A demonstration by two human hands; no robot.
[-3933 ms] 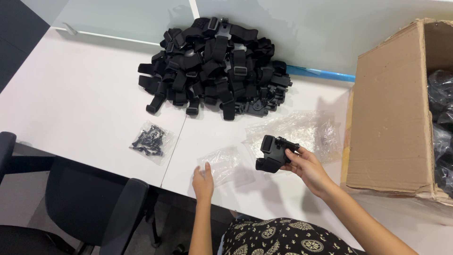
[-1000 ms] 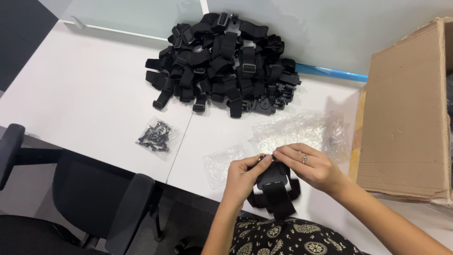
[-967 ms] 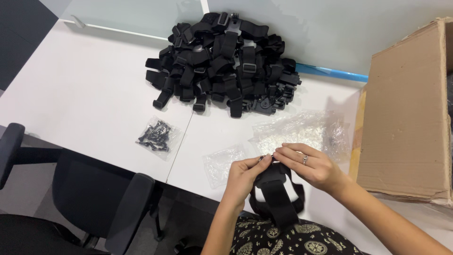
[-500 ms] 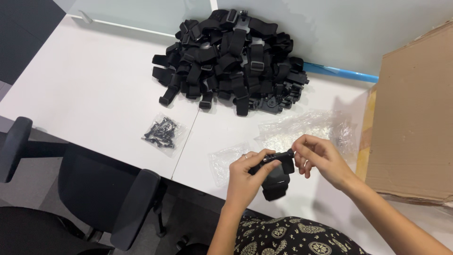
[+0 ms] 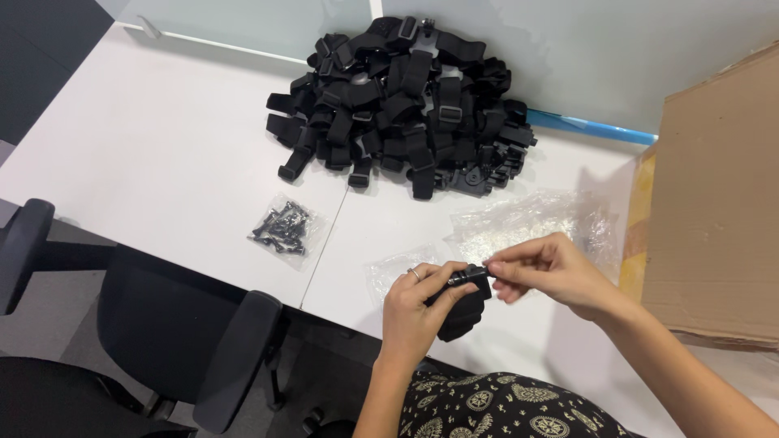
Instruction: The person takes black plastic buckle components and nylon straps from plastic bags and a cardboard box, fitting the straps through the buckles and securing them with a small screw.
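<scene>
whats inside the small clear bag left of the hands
The small clear bag on the white table holds a cluster of small black parts, maybe screws. Their exact kind is too small to tell, and any lying underneath are hidden.

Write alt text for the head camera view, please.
Two hands, left hand and right hand, hold a folded black strap over a white table, near a pile of black straps, a cardboard box and clear bags.

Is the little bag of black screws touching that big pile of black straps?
Apart. The head view shows bare white table between the small bag of screws and the pile of straps.
</scene>
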